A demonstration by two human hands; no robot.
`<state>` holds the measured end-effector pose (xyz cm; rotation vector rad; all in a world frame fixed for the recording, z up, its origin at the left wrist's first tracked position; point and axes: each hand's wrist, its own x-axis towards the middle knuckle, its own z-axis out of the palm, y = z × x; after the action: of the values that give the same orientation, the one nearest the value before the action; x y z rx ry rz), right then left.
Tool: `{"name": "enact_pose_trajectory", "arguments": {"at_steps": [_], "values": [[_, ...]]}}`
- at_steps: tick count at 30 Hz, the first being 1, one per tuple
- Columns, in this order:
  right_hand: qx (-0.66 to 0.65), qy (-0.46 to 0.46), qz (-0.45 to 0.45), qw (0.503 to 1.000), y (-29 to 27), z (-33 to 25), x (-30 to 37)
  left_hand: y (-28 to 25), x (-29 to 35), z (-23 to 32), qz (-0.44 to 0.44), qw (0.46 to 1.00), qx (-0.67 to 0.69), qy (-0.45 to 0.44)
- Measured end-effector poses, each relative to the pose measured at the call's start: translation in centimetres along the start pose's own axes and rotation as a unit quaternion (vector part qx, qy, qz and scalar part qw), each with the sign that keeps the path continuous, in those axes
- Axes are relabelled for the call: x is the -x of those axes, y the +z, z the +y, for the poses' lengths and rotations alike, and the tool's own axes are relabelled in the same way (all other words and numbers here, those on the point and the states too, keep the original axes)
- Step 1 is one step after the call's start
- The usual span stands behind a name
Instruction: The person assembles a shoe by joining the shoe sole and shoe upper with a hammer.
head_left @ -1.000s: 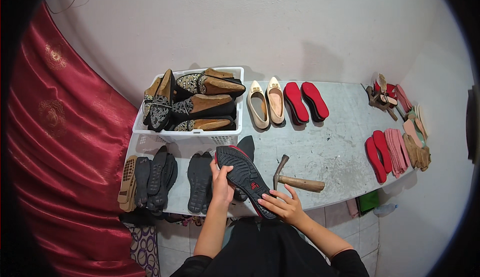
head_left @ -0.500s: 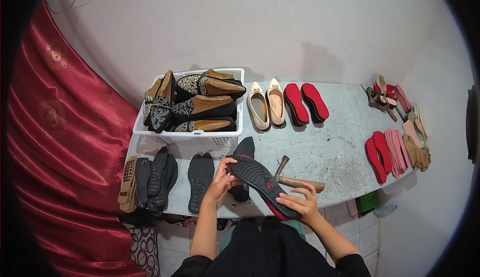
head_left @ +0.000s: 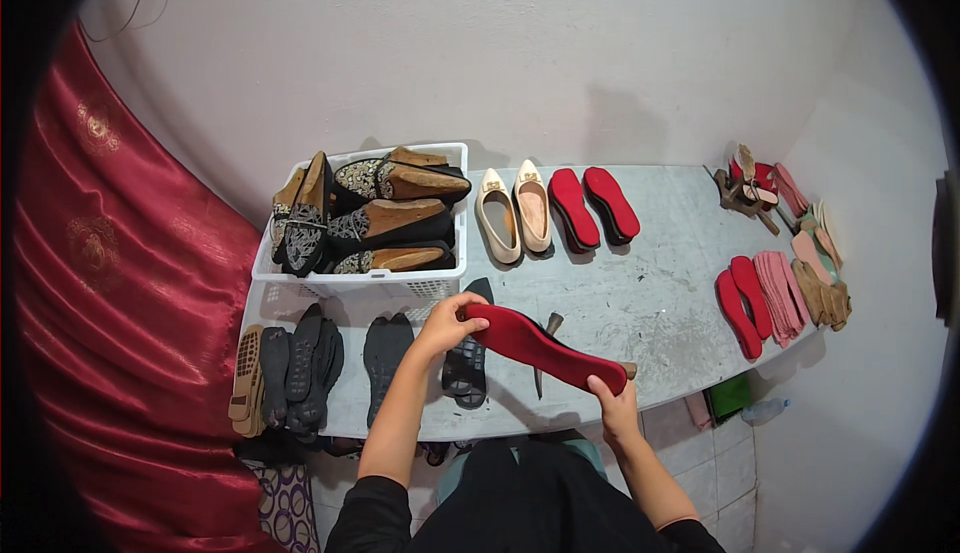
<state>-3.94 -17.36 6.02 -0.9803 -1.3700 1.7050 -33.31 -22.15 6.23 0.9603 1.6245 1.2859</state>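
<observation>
Between my two hands is a shoe sole [head_left: 540, 349], red fabric side up, held over the near edge of the table. My left hand [head_left: 448, 327] grips one end, thumb on the red face and fingers underneath. The other end is pinched by my right hand [head_left: 614, 409], its thumb on top. Under the sole lies a hammer [head_left: 552, 326], mostly covered; its wooden handle end pokes out past the right end. A thin dark piece [head_left: 539, 383] shows below the sole. Black soles [head_left: 466, 371] lie on the table beside my left hand.
A white plastic basket [head_left: 358, 282] holds several shoes on wooden lasts. Beige flats [head_left: 500, 228] and red-topped soles [head_left: 575, 208] stand along the back. Black soles [head_left: 305, 368] and tan soles [head_left: 246, 383] line the left front. Red soles [head_left: 740, 313], pink pieces [head_left: 781, 298] and tools [head_left: 745, 193] sit right.
The sole has turned over: its black treaded underside faced up before, and now the red face does. My left hand has shifted its grip, and my right hand has moved slightly.
</observation>
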Motion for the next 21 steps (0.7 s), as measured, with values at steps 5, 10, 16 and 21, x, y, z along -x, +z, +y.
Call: {"name": "enact_pose_trajectory", "arguments": {"at_steps": [5,10,16,21], "values": [[-0.137,0.129,0.043,0.981,-0.2,1.4,0.5,1.2,-2.3,-1.7,0.039,0.983,0.159,-0.081],[-0.143,0.169,0.071,0.973,-1.1,3.4,0.3,3.6,-4.4,-1.9,0.081,0.968,0.211,-0.112],[-0.147,0.118,0.085,0.978,-0.5,2.8,-1.0,6.2,-9.1,-0.9,0.093,0.942,0.309,-0.089],[-0.151,0.173,0.049,0.972,-1.8,2.8,-5.3,7.4,-15.8,1.3,0.083,0.951,0.294,-0.05]]}}
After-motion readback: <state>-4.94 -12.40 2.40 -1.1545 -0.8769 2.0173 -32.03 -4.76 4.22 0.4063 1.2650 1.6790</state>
